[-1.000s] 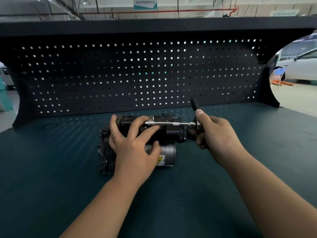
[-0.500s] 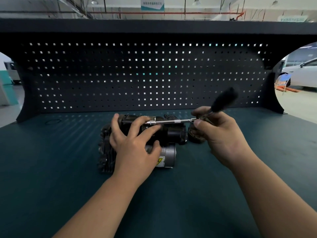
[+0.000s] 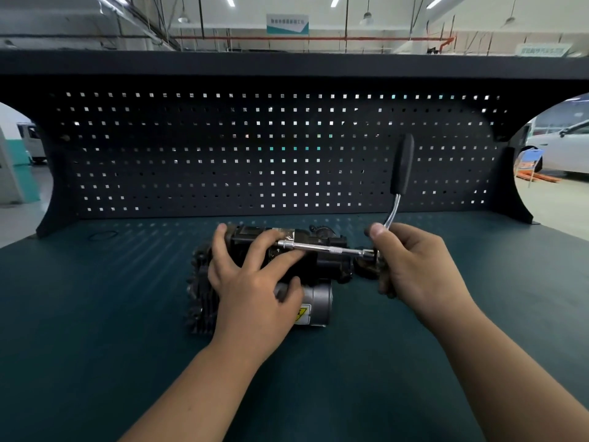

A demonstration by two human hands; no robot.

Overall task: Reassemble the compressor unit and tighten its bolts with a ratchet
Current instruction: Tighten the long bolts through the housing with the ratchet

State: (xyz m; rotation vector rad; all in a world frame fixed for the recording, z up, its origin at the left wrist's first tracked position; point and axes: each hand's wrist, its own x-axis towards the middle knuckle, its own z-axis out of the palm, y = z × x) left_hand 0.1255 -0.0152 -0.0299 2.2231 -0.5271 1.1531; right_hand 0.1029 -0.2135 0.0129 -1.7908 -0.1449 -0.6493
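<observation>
The black compressor unit [image 3: 328, 260] lies on the dark green bench top, its grey motor cylinder [image 3: 317, 301] facing me and black cooling fins [image 3: 199, 298] at its left end. My left hand [image 3: 251, 282] lies over the unit with fingers spread, steadying it. A ratchet [image 3: 400, 167] with a long chrome extension bar [image 3: 322, 248] runs sideways across the top of the unit. My right hand [image 3: 411, 266] grips the ratchet at its head, and the black handle stands nearly upright above the hand.
A dark pegboard back panel [image 3: 255, 154] closes the bench behind the unit. A thin black ring [image 3: 102, 235] lies on the bench top [image 3: 95, 330] at the far left. Through the side openings I see white vehicles.
The ratchet handle has swung from pointing away and right to nearly upright, my right hand turning with it. My left hand has stayed on the unit.
</observation>
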